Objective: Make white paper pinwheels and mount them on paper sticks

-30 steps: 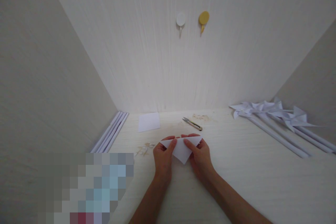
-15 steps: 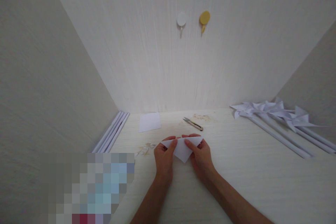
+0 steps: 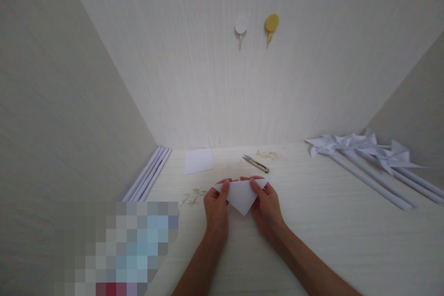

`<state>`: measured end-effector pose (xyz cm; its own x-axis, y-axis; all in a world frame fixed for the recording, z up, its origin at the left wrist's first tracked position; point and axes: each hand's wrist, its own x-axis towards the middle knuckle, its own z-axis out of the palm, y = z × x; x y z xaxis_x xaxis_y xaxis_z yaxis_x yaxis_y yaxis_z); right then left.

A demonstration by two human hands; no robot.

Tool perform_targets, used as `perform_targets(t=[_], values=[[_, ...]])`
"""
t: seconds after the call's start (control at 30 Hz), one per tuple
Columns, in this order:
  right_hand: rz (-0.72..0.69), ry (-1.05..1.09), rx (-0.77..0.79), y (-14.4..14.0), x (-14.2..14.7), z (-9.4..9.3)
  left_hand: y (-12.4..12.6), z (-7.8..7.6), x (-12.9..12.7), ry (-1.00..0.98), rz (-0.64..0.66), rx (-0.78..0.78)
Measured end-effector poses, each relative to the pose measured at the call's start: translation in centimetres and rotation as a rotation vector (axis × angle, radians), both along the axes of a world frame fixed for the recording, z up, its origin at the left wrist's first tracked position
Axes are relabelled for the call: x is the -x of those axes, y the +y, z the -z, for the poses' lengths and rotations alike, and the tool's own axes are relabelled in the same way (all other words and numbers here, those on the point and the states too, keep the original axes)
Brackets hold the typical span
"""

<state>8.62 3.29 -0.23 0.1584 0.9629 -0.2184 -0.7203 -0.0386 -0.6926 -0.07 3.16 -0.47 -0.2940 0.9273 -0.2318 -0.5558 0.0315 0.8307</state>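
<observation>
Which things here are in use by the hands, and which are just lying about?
In use:
- paper triangle, held by the left hand and right hand

Lying about:
- snips
- paper square
- pinwheels
- white rods
- two wall hooks

Bare tabletop [image 3: 312, 222] rightward; snips [image 3: 256, 163] just beyond, pinwheels [image 3: 364, 155] far right.

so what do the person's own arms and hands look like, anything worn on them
Both forearms are bare as far as the picture shows: no sleeves, no gloves. The left hand and the right hand show no ring, watch or bracelet. The nails look short and plain, with no marking or tattoo visible.
</observation>
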Motion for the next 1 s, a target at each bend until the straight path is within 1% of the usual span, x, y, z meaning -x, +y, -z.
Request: perform_targets(t=[0.17,0.37,0.6,1.0], values=[[0.013,0.001,-0.004,0.03,-0.01,0.06,0.03,-0.14,0.09,-0.041,-0.009,-0.009],[0.0,-0.007,-0.005,0.01,-0.02,-0.02,0.02,0.02,0.15,-0.027,-0.005,-0.01],[0.009,0.071,0.022,0.21,-0.19,-0.06,-0.03,0.05,0.13,-0.02,-0.003,-0.007],[0.036,0.097,-0.018,0.36,-0.39,0.12,0.0,-0.15,0.08,-0.062,-0.009,-0.016]])
